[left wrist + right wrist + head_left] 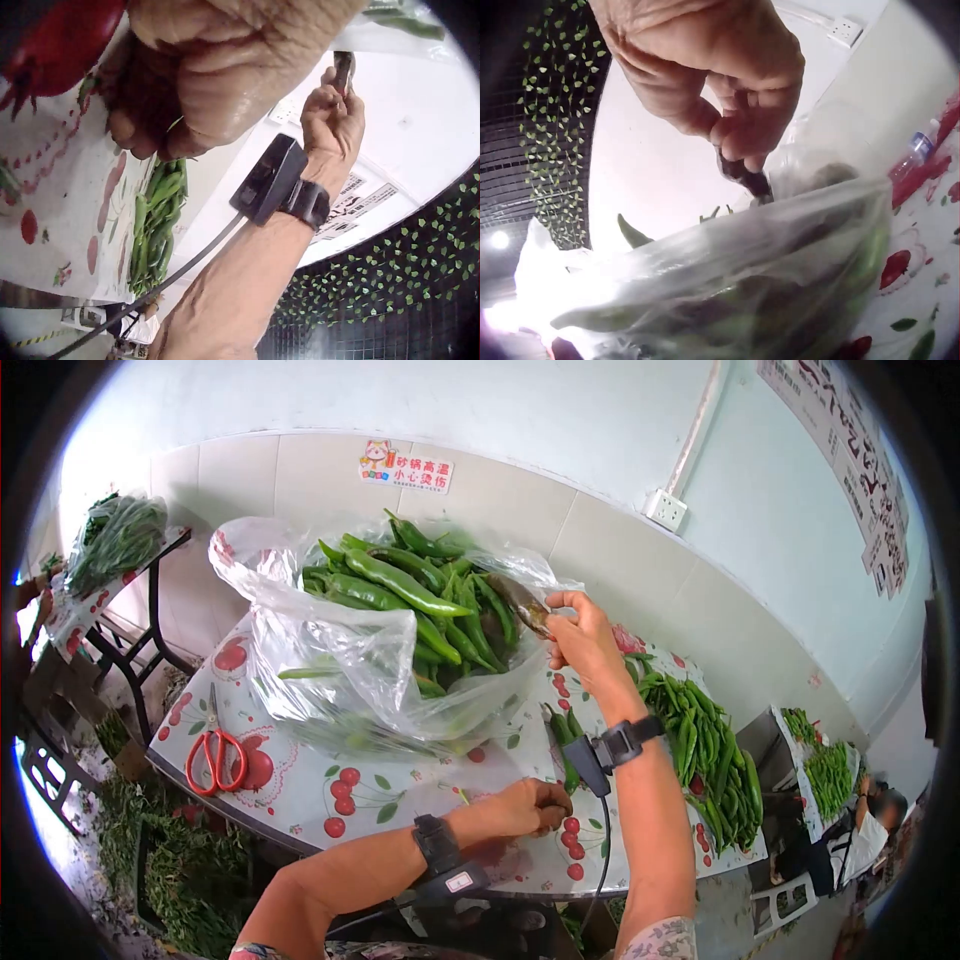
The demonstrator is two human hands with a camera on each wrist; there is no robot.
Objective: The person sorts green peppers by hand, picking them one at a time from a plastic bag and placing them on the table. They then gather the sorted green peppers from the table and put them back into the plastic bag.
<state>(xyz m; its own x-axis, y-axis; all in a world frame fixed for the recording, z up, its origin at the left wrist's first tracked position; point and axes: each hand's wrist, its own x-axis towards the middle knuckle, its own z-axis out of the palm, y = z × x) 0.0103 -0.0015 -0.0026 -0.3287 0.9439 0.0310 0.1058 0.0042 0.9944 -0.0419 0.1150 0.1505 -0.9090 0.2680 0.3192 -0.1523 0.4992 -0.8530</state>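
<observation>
My right hand point(582, 640) pinches one end of a dark, brownish, shrivelled pepper point(518, 603) between thumb and fingers, at the right side of the open plastic bag point(330, 660). The right wrist view shows the same dark pepper point(742, 178) hanging from the fingertips over the bag's rim. Large green peppers point(400, 585) fill the bag. Low over the near edge of the table, my left hand point(520, 808) has loosely curled fingers, with no object visible in them. A few green peppers point(566, 738) lie just beyond it, partly hidden by the right wrist's camera.
Red-handled scissors point(215, 760) lie left of the bag on the cherry-patterned tablecloth point(400, 800). A heap of slimmer green peppers point(705, 750) covers the table's right end. A clear bottle point(915, 154) stands behind the bag. The tiled wall point(520, 500) borders the far side.
</observation>
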